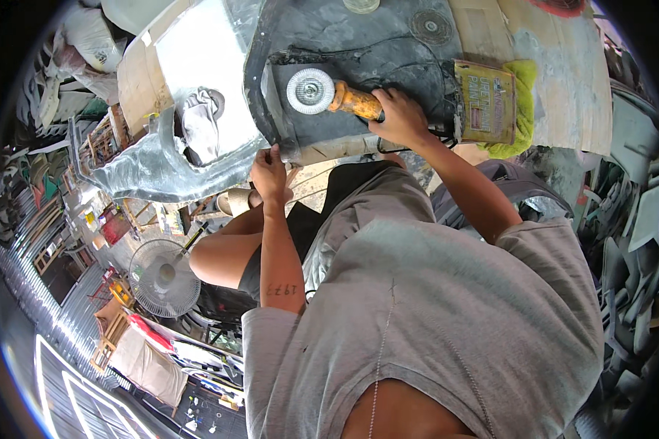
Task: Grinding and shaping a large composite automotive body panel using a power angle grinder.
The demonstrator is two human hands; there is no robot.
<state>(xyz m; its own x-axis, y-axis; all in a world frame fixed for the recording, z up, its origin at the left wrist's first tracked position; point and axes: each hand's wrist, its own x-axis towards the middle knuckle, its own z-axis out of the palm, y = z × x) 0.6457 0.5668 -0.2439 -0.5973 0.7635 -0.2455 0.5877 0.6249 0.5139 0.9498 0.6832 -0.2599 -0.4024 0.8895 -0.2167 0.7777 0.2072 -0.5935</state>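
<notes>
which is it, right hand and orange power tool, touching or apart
Touching. The head view shows the right hand closed around the rear of the orange power tool.

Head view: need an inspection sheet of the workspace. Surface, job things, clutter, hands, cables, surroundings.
Surface: cardboard covering, stained.
Job things: orange power tool with pale round disc, over a dark panel.
Clutter: yellow can, lime cloth beside it; crumpled pale cloth at left.
Hands: right hand grips the tool's rear; left hand at the panel's near edge, grip unclear.
Cables: dark cord appears to curve across the panel; ends unclear.
Surroundings: fan at left, piled grey parts at right.
</notes>
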